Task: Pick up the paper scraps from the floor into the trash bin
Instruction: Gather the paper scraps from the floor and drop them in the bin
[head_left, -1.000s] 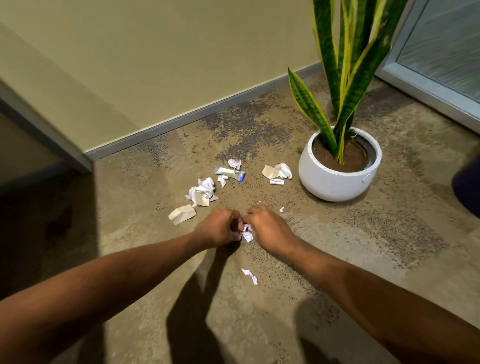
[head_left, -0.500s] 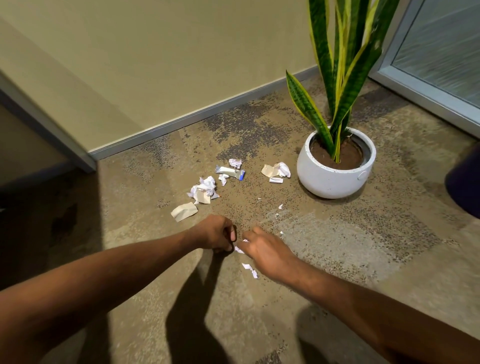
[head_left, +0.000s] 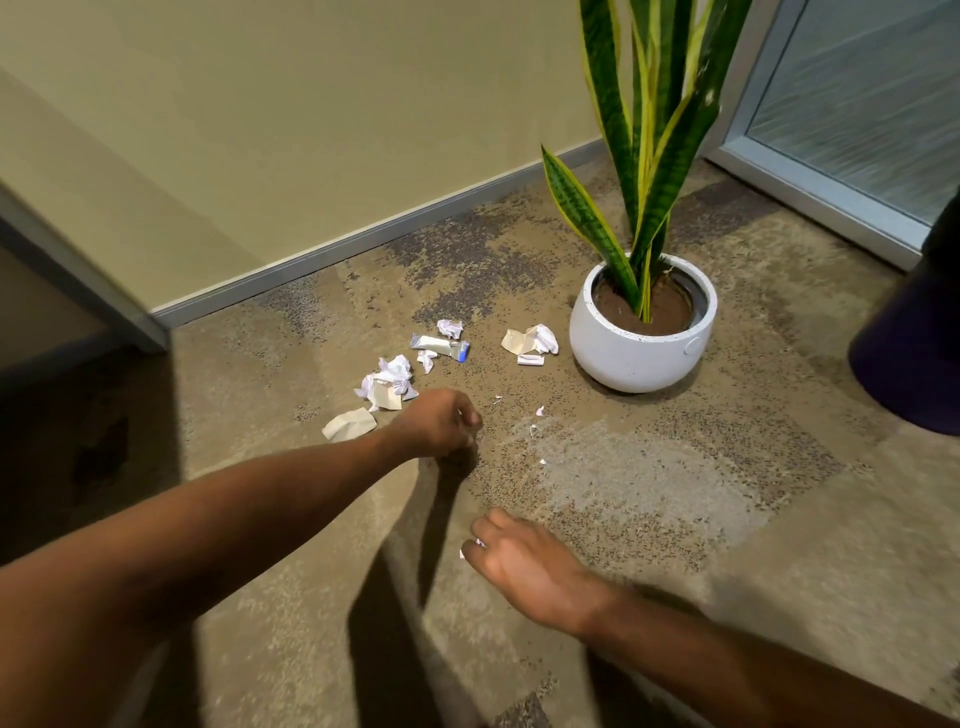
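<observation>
On my feed the left hand (head_left: 441, 423) is fisted over the carpet (head_left: 675, 493), contents hidden; the right hand (head_left: 524, 564) pinches a small paper scrap (head_left: 467, 549). Crumpled scraps (head_left: 389, 382) lie near the white plant pot (head_left: 641, 358).

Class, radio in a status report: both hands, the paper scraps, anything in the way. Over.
Left hand fisted, contents unseen. Right hand pinching small scrap. Crumpled scraps on carpet, plant pot beside them.

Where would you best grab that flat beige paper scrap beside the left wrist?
Likely pinch the beige paper scrap at its near edge, from above: it lies almost flat on the carpet, and crumpled scraps crowd its far right side.
</observation>
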